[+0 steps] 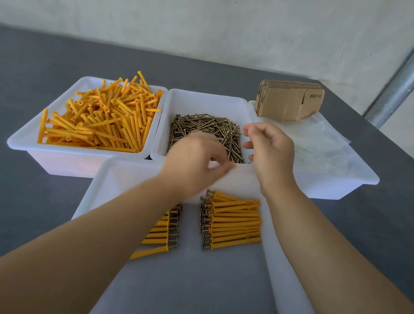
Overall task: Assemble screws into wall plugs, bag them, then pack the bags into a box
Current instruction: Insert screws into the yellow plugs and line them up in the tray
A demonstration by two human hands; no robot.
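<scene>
I see left hand [195, 155] blurred over screws tray [169, 115], grip unreadable | right hand [270, 149] loosely curled, holding nothing I can see | assembled plugs [231, 222] in near tray [107, 191], tabletop front edge

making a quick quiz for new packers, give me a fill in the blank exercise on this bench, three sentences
1. The loose wall plugs are coloured ____.
2. The tray of loose screws sits directly to the ____ of the tray of loose wall plugs.
3. The flat cardboard boxes share their tray with clear plastic ____.

Missing words: yellow; right; bags
</scene>
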